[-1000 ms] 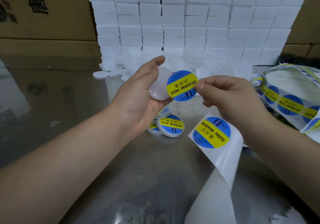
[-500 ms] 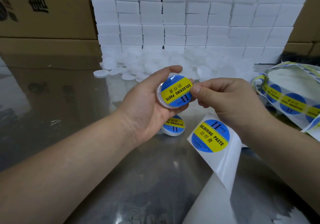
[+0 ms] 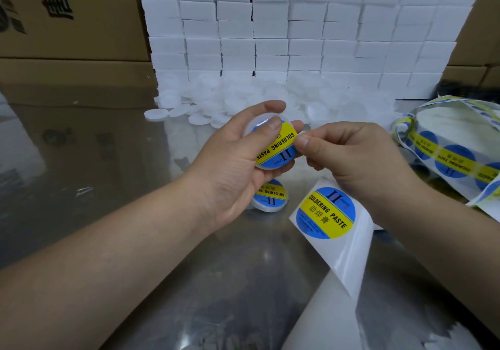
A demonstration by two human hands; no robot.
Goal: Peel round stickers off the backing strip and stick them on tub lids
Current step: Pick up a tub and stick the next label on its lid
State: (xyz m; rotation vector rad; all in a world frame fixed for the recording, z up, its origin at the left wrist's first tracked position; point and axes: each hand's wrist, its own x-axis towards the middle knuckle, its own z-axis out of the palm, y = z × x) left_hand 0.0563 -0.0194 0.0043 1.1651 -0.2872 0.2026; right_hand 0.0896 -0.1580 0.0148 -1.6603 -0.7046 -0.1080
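Observation:
My left hand (image 3: 230, 165) grips a white round tub lid (image 3: 263, 166), its thumb pressing on the blue and yellow round sticker (image 3: 273, 149) that lies on the lid's face. My right hand (image 3: 351, 160) has curled fingers, and its thumb and forefinger pinch the right edge of that sticker and lid. Below my right hand the white backing strip (image 3: 351, 252) curls over the table and carries another sticker (image 3: 324, 213). A labelled lid (image 3: 270, 196) lies on the table under my left hand.
A heap of bare white lids (image 3: 243, 98) lies at the back against a wall of stacked white boxes (image 3: 297, 25). The loose sticker roll (image 3: 454, 160) is at the right. Cardboard cartons (image 3: 67, 11) stand at the back left of the shiny metal table (image 3: 108, 146).
The sticker, held free beside the bare lid a second ago, now lies on the lid. My left thumb has come down on it, and both hands have dropped slightly.

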